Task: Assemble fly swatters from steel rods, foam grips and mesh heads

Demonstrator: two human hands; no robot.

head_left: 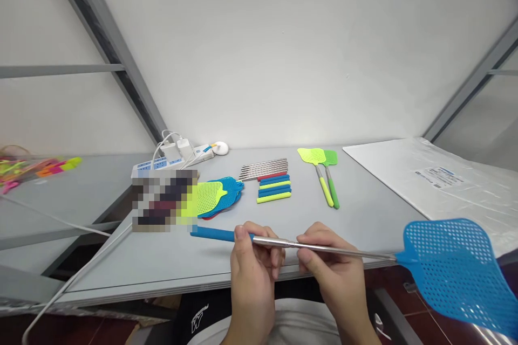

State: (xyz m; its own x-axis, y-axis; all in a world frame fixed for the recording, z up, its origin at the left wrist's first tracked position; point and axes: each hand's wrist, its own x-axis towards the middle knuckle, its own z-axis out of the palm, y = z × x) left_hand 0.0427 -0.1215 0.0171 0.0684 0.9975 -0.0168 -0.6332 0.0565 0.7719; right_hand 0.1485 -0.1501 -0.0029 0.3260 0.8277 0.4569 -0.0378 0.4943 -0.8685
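"Two hands on the item?"

"Both. The left hand (253,259) is closed on the blue fly swatter (273,241) where its blue handle (214,234) meets the wider steel tube, thumb over the top. The right hand (334,261) pinches the thin shaft (372,254) between thumb and fingers, just beside that tube's end."

"Position of the item?"

"Nearly level, spanning both hands in front of the near table edge. The handle projects left of the left hand; the perforated head (453,275) extends well right of the right hand."

"Surface?"

"Grey table (364,188). Beyond the hands, steel rods (265,168) lie side by side; loose handles (274,188) in red, blue and yellow-green form a row just nearer. To their left, loose swatter heads (230,191), blue and yellow-green, overlap in a pile. To their right, a yellow-green swatter (313,156) and a green swatter (332,158) lie with heads overlapping."

"Remainder?"

"Power strip (150,168) with plugged adapters, far left of the table. White wrapped panel (424,183) with a label, right. Behind, a pale wall (283,64) and grey frame posts (117,54). Brightly coloured items (44,170) at far left are blurred; identity undetermined."
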